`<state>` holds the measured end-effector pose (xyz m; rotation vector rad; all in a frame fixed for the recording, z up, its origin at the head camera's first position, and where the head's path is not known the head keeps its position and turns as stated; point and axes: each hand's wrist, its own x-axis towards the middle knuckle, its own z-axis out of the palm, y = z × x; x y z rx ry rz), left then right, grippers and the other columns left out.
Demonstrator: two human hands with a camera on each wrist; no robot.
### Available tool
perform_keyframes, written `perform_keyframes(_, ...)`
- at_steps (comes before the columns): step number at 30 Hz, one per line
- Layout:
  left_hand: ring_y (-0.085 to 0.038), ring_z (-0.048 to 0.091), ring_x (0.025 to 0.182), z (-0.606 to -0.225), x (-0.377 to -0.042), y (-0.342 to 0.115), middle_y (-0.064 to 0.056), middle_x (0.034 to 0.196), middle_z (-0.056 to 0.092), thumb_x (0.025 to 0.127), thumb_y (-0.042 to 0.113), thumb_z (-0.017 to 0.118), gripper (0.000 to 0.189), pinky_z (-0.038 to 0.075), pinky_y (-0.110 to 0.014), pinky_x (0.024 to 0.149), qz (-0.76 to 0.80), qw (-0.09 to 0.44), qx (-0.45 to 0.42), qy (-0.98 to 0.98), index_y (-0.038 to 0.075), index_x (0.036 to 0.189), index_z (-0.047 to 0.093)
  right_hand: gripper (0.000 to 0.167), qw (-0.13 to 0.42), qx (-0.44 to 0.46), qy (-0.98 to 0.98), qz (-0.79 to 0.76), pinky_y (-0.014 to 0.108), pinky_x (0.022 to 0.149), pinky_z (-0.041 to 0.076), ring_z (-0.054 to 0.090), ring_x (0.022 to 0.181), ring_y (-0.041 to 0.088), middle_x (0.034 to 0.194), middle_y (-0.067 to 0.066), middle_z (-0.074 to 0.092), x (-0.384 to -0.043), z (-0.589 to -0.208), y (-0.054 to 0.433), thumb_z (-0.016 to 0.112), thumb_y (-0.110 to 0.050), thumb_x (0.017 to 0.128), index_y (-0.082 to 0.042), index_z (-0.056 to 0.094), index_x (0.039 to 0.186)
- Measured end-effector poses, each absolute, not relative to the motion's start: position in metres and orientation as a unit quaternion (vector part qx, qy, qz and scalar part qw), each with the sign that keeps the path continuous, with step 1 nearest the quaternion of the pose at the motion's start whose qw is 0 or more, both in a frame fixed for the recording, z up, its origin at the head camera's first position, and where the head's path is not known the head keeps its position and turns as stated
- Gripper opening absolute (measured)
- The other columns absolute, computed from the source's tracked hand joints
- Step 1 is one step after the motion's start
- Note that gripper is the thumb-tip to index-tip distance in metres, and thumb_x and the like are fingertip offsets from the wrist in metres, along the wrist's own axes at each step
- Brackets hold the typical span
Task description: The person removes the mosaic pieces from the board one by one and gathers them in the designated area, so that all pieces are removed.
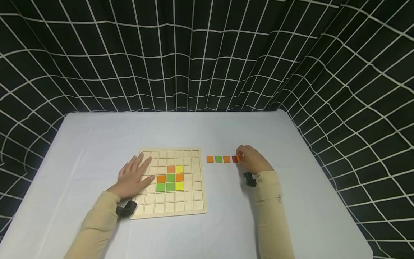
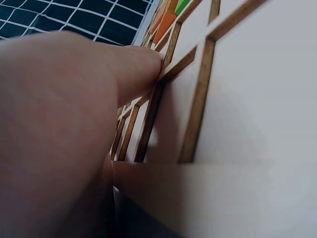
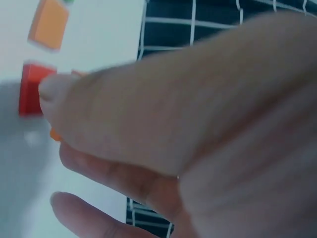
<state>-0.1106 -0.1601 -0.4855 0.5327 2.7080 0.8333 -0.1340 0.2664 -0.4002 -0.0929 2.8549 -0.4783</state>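
Observation:
My left hand (image 1: 132, 179) rests with straight, spread fingers on the left part of a wooden grid board (image 1: 191, 207). Its thumb (image 2: 136, 69) lies against the grid's ridges in the left wrist view. Colored square tiles sit in the board's middle cells, among them a green tile (image 1: 170, 186) and a yellow tile (image 1: 179, 186). To the right of the board, my right hand (image 1: 254, 160) pinches an orange tile (image 3: 55, 134), mostly covered by the fingers. Directly beside it is a red tile (image 3: 29, 91) on the table; whether the thumb touches it I cannot tell.
Between board and right hand, a row holds an orange tile (image 1: 210, 159), a green tile (image 1: 218, 159) and another orange tile (image 1: 226, 159). A white cloth covers the table (image 1: 226, 230). Dark curtains (image 1: 181, 64) with a white grid stand behind and at the sides.

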Motion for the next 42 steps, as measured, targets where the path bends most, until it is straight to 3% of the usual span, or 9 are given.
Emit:
perform_keyframes(21,-0.041,-0.01,0.145,-0.476,-0.109,-0.158,-0.018,0.16,-0.008,0.099,0.047,0.044,0.073,-0.006,-0.062,0.111,0.291,0.131,0.184,0.93,0.013,0.155,0.012,0.03,0.119,-0.001,0.98,-0.162,0.048,0.098,0.045,0.056,0.108,0.029,0.115,0.012,0.06,-0.141,-0.417,0.286,0.066,-0.001,0.086,-0.007,0.062,0.115)
perform_keyframes(32,-0.042,-0.009,0.144,-0.479,-0.108,-0.159,-0.019,0.16,-0.006,0.098,0.046,0.046,0.073,-0.004,-0.063,0.11,0.298,0.121,0.189,0.928,0.013,0.154,0.014,0.027,0.119,0.004,0.98,-0.162,0.046,0.094,0.047,0.056,0.101,0.028,0.108,0.011,0.06,-0.141,-0.419,0.288,0.065,0.002,0.085,-0.007,0.063,0.11)
perform_keyframes(38,-0.041,-0.009,0.145,-0.479,-0.108,-0.159,-0.017,0.16,-0.007,0.098,0.047,0.045,0.073,-0.005,-0.062,0.111,0.294,0.124,0.188,0.929,0.013,0.155,0.013,0.035,0.089,-0.006,0.981,-0.171,0.049,0.098,0.045,0.057,0.109,0.032,0.117,0.015,0.059,-0.14,-0.409,0.283,0.062,0.004,0.086,-0.004,0.059,0.12)
perform_keyframes(42,-0.042,-0.01,0.145,-0.477,-0.108,-0.158,-0.018,0.16,-0.008,0.098,0.049,0.044,0.074,-0.006,-0.062,0.111,0.293,0.127,0.19,0.929,0.013,0.155,0.012,0.038,0.062,-0.032,0.98,-0.188,0.047,0.094,0.048,0.06,0.104,0.031,0.117,0.015,0.059,-0.138,-0.401,0.266,0.058,0.006,0.087,-0.002,0.054,0.124)
